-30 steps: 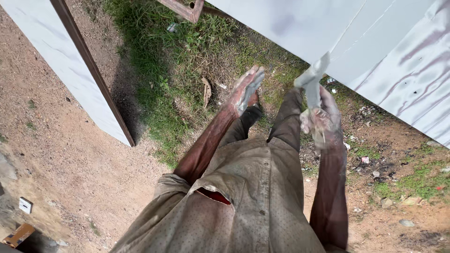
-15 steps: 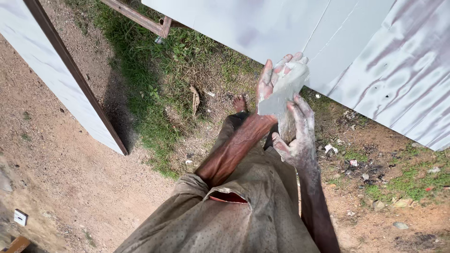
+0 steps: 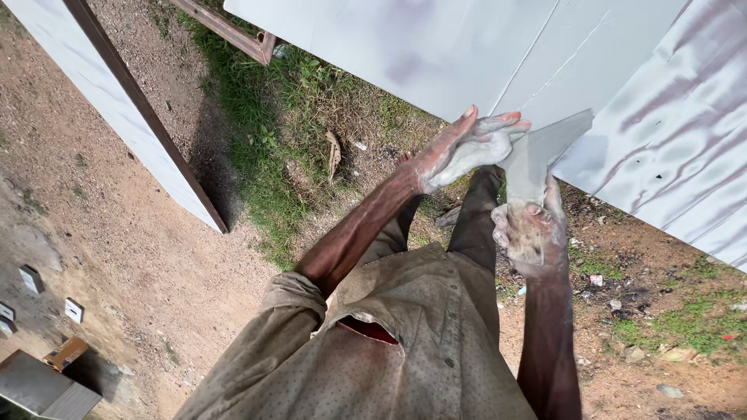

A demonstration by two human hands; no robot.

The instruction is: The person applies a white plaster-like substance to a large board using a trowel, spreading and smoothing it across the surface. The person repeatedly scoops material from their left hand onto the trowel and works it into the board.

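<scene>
My right hand (image 3: 533, 233) grips the handle of a flat grey scraper (image 3: 545, 148), its wide blade pointing up and right toward the white panel (image 3: 436, 54). My left hand (image 3: 467, 148), smeared with pale grey paste, is flat with its fingers stretched out, its fingertips against the left edge of the blade. Both hands are coated in the same paste. Below them I see my khaki shirt and dark trousers.
A second white panel with a brown edge (image 3: 132, 124) stands at the left. A rusty metal frame (image 3: 229, 31) lies on the grass (image 3: 288, 124) behind. Small boxes (image 3: 74, 309) sit on bare dirt at the lower left. Debris litters the ground at the right.
Both hands have risen toward the panel. The scraper blade, earlier held upright between my hands, now tilts to the right, and my left hand has opened flat beside it.
</scene>
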